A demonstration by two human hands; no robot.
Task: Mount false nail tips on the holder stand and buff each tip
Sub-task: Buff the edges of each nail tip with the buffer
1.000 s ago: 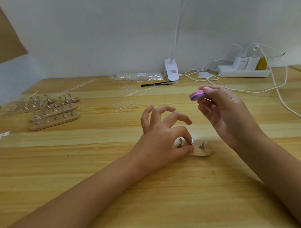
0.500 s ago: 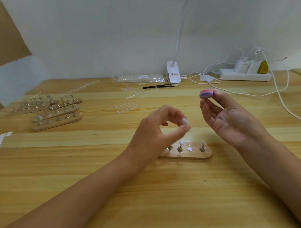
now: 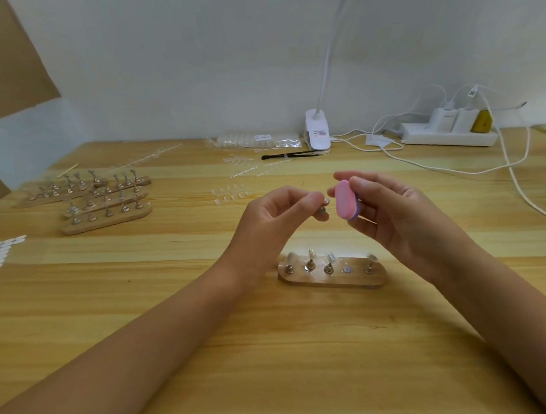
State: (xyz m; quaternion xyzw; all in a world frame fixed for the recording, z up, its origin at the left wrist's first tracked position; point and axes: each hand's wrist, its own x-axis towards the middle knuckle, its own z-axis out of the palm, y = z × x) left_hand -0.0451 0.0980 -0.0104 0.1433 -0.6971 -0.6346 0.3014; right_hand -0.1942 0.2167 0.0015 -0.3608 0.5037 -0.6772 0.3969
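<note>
A small wooden holder stand (image 3: pixel 333 279) lies on the table in front of me, with several metal pegs carrying clear nail tips and one bare magnet spot. Above it, my left hand (image 3: pixel 275 216) pinches a metal peg with a nail tip (image 3: pixel 322 206) between thumb and fingers. My right hand (image 3: pixel 386 212) holds a pink and purple buffer block (image 3: pixel 345 199) upright, its face close to the tip, almost touching.
More wooden stands with pegs (image 3: pixel 106 198) sit at the left. Loose clear nail tips (image 3: pixel 231 192) and strips lie mid-table, a black brush (image 3: pixel 290 155) and bagged tips behind. A clip lamp (image 3: pixel 318 134), power strip (image 3: pixel 448 132) and white cables run along the right.
My left hand lifted a peg with its tip off the stand and raised it. My right hand turned the buffer block and brought it in next to the tip.
</note>
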